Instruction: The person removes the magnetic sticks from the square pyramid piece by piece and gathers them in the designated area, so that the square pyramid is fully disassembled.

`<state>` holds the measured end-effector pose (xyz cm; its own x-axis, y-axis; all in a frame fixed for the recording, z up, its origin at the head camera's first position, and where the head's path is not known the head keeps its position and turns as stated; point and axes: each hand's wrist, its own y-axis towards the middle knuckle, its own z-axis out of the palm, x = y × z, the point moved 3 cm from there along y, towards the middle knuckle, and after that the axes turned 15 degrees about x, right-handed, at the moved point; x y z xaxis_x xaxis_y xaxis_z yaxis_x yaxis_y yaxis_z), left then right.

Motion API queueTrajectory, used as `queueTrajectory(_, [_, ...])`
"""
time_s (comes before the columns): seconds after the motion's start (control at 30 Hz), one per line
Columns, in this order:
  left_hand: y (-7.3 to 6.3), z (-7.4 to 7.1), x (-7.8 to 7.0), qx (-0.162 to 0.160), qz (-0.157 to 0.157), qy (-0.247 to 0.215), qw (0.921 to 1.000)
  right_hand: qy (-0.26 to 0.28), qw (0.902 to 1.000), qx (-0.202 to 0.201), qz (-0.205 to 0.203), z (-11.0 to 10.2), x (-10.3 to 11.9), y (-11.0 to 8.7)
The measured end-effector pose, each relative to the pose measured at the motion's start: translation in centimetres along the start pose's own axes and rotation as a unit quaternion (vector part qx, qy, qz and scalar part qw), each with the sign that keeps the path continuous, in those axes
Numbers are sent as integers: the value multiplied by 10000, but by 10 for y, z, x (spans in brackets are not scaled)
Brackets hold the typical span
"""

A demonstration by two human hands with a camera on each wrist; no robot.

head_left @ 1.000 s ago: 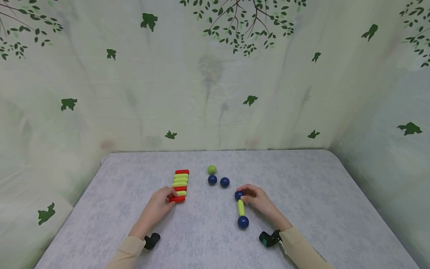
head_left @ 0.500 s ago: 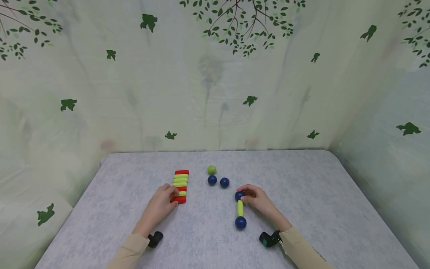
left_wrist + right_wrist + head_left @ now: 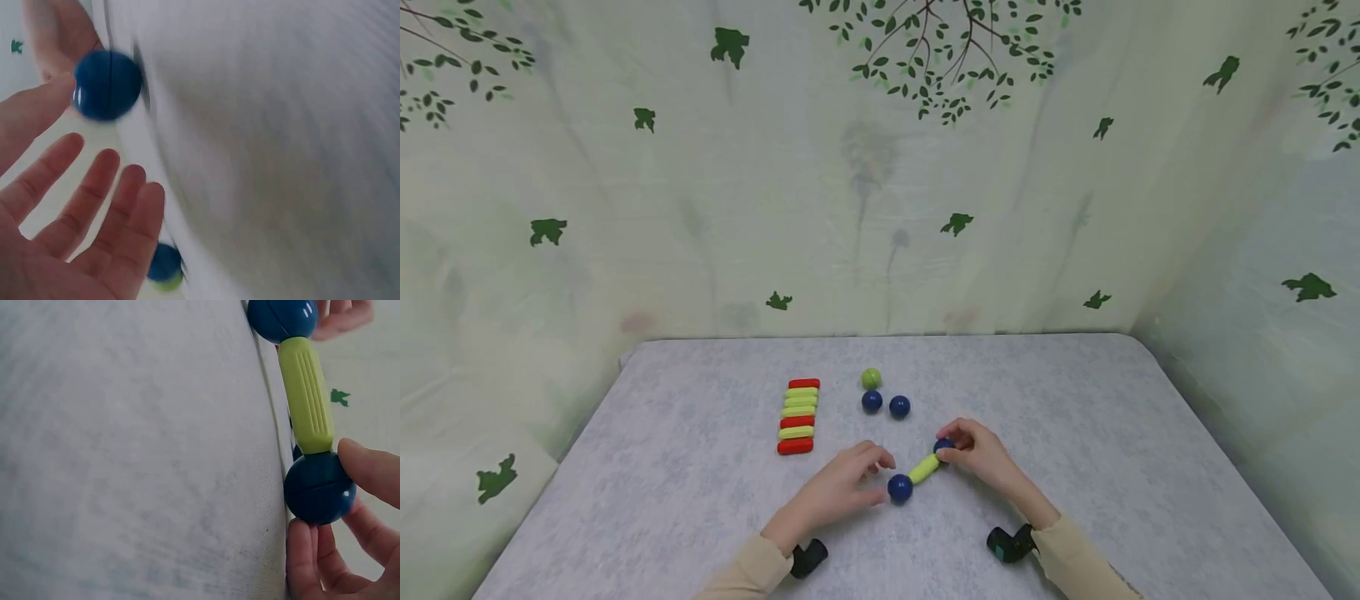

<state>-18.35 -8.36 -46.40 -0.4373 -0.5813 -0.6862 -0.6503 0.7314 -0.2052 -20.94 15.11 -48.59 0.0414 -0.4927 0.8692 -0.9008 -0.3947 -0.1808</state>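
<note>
My right hand (image 3: 981, 454) grips a blue ball (image 3: 320, 489) between thumb and fingers. From that ball a ribbed yellow-green rod (image 3: 306, 394) runs to a second blue ball (image 3: 900, 488), so the three form a dumbbell shape slanting across the table. My left hand (image 3: 846, 483) is beside that second ball, its fingers spread and nothing held. In the left wrist view the thumb tip overlaps the edge of the ball, while the other fingers (image 3: 94, 187) stretch out below it.
On the left lies a row of red and yellow-green rods (image 3: 797, 412), side by side. Behind the hands sit two loose blue balls (image 3: 899, 407) and a green ball (image 3: 871, 378). A grey cloth covers the table (image 3: 700, 417); a leaf-patterned curtain (image 3: 775, 208) hangs behind it.
My left hand has left the row of rods and moved right to the dumbbell piece. My right hand has swung the piece so its near ball points left.
</note>
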Motion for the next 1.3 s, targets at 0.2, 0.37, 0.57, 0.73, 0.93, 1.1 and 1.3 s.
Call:
queueTrajectory(0.2, [16,10,-7,-4,-58,471,9989,-289,9996,-27,23,1,2,-7])
queueTrajectory(0.37, [20,9,-5,-154,163,504,9985,-83,9978,557,-352,-1,-1,-11])
queueTrajectory(0.57, [20,4,-2,-196,420,746,9961,20,9926,1044,-626,-2,10,-18])
queueTrajectory(0.73, [21,-2,2,-557,368,151,9977,115,9921,1110,-573,-5,33,-29])
queueTrajectory(0.93, [27,-28,8,-1385,452,-437,9884,228,9919,1126,-536,-5,38,-32])
queueTrajectory(1.1, [44,-55,13,-1975,341,-589,9779,225,9926,1118,-419,-3,24,-22])
queueTrajectory(1.3, [76,-72,22,-1763,-114,-402,9835,143,9929,1092,-453,-1,-2,-11])
